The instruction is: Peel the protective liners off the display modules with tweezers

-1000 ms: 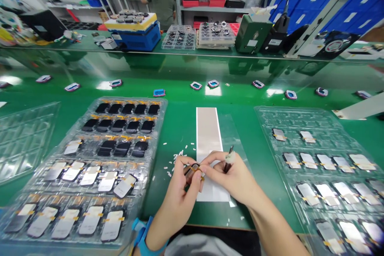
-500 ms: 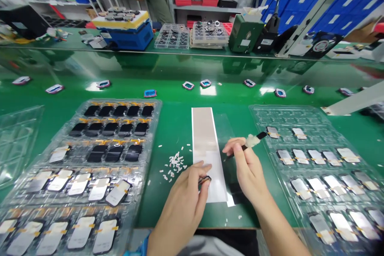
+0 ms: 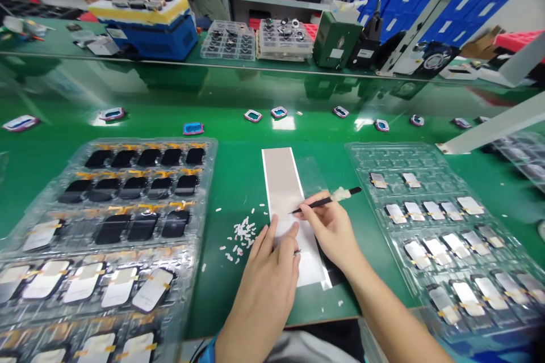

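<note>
Centrally, a pale strip [image 3: 281, 181], beige at the far section and white at the near section, lies lengthwise on the green worktop [image 3: 238, 176]. The right hand [image 3: 331, 226] is positioned over the strip's right edge; its grip is clamped on a slim black tool [image 3: 321, 202] with a light wrap near the rear end. The tool is inclined, pointed end down to the left, at the strip; whether the tip makes contact cannot be determined. The left hand [image 3: 270, 275] is palm down over the near section, fingers extended toward the tool tip. A small dark edge [image 3: 297, 252] shows beside its thumb; the remainder is hidden, so whether the left grip is closed on a part cannot be told.

Small white pieces [image 3: 243, 229] are scattered left of the strip. Farther left, a clear tray [image 3: 208, 181] carries dark panels [image 3: 143, 227] in the far rows and light-backed panels [image 3: 119, 287] in the near rows, one of them askew. To the right, a second clear tray [image 3: 395, 161] carries further light-backed units [image 3: 457, 245] with amber tabs.
</note>
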Available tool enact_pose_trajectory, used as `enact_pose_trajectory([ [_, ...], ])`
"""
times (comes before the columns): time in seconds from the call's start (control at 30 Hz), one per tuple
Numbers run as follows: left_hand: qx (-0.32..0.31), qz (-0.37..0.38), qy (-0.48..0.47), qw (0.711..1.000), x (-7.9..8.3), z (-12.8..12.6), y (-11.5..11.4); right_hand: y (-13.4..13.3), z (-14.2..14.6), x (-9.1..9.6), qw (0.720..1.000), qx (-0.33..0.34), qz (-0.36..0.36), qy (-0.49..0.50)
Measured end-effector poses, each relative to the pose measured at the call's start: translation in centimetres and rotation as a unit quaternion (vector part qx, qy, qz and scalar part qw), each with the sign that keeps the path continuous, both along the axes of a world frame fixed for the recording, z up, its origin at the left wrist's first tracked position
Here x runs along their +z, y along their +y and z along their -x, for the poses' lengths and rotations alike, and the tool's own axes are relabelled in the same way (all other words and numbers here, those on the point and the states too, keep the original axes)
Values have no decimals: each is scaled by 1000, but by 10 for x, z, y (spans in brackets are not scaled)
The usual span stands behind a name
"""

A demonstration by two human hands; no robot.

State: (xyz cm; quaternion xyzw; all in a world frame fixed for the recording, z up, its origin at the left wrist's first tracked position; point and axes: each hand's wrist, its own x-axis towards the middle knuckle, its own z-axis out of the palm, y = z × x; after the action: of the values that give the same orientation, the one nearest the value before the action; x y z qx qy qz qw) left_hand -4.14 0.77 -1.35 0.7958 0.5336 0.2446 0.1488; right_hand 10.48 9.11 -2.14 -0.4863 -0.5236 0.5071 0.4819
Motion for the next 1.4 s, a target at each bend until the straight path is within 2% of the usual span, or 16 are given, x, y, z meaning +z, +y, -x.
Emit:
enact_pose_trajectory([
  [0.13,17,-10,-20,1000,-10,-2,-2,0,2,0,1000,-4,5,14],
  [0.23,22,-10,-23,999,-10,-3,-1,0,2,4,1000,-5,8,26],
  [0.4,16,9,-34,999,6,1,2,-2,-4,21,996,0,16,84],
  [0.53,59,56,-150,985,20,5,4,-14,-4,36,984,-74,-49,152],
  [0.6,97,123,-260,953,25,6,4,-26,1,41,978,-109,-92,149],
  [0.7,155,222,-436,858,29,3,5,-45,11,44,973,-128,-118,153],
  [0.8,165,257,-547,780,30,-2,5,-56,17,40,974,-99,-128,159],
  [0.87,157,262,-589,748,30,-5,5,-58,18,37,976,-74,-138,150],
  [0.93,141,258,-615,732,32,-7,4,-57,17,34,978,-60,-146,136],
  [1.17,129,248,-591,757,36,-9,4,-56,16,32,980,-75,-145,118],
  [1.4,122,244,-593,757,32,-8,2,-60,23,33,977,-105,-127,137],
])
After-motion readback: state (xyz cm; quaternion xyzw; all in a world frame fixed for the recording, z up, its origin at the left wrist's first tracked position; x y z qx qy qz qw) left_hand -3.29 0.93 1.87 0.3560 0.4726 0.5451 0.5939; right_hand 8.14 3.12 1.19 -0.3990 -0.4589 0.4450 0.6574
